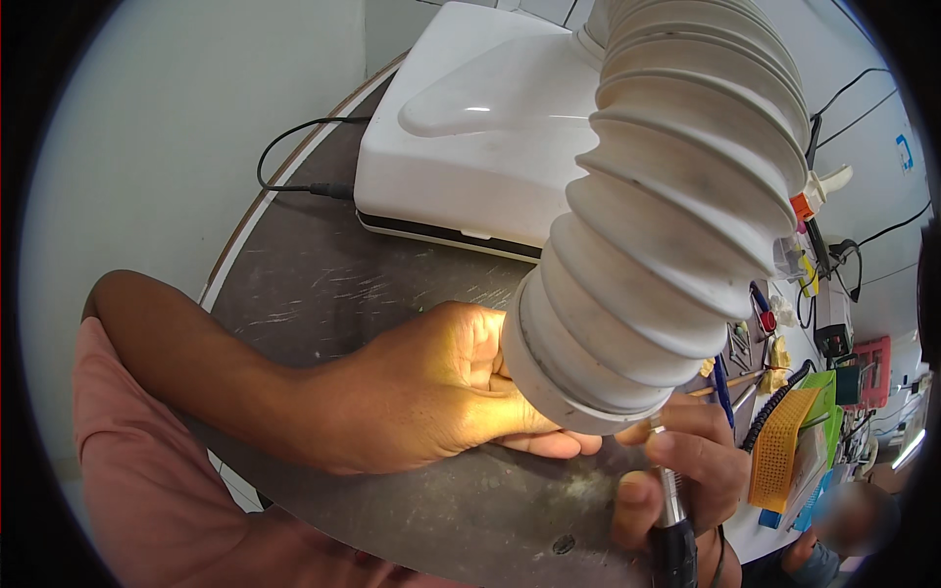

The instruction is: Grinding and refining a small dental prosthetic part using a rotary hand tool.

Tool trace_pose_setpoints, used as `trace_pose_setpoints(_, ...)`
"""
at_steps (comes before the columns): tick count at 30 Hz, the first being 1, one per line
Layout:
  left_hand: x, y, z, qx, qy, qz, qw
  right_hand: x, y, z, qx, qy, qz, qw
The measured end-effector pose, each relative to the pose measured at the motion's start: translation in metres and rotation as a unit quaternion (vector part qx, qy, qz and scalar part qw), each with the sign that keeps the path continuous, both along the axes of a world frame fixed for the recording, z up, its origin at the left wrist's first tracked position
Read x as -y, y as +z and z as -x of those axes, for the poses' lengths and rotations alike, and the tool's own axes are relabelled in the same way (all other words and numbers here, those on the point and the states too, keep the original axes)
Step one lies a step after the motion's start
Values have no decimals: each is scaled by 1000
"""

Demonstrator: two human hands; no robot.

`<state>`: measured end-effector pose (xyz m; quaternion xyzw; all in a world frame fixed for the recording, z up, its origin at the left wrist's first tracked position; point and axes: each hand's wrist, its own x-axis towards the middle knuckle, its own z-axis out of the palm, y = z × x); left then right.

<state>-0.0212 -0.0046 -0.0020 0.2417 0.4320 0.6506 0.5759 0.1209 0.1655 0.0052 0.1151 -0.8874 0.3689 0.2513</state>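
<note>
My left hand [446,392] reaches over the table under the mouth of a ribbed white suction hose [676,225], brightly lit there. Its fingers are curled together; what they hold, if anything, is hidden behind the hose's rim. Just right of it, my right hand [701,456] is closed round a rotary handpiece [671,500] with a metal front and a black grip. The handpiece points up toward the hose mouth, and its tip is hidden. A black cord hangs beside it.
A white machine housing [480,127] stands behind the hands, with a black cable [294,186] at its left. The scratched dark tabletop [294,294] has a curved edge. At right are hand tools, a yellow perforated basket [781,456], a red crate [870,372] and another person [853,524].
</note>
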Motion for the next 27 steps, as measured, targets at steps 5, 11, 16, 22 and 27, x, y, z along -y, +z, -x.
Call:
trace_pose_setpoints(5, 3, 9, 0, 39, -2, 13, 999, -1, 6, 4, 49, 14, 11, 999)
trace_pose_setpoints(11, -3, 0, -7, -23, 15, -31, 999, 7, 4, 3, -7, -2, 1, 1000)
trace_pose_setpoints(16, -3, -2, -6, -78, 45, -13, 996, 9, 0, 10, -22, -24, -22, 999)
trace_pose_setpoints(22, -2, 8, -7, -34, 41, 22, 998, 4, 1, 5, -21, -18, -14, 1000)
trace_pose_setpoints(27, 0, 7, -6, 1, 52, 24, 998, 5, -2, 3, 28, -17, -33, 999)
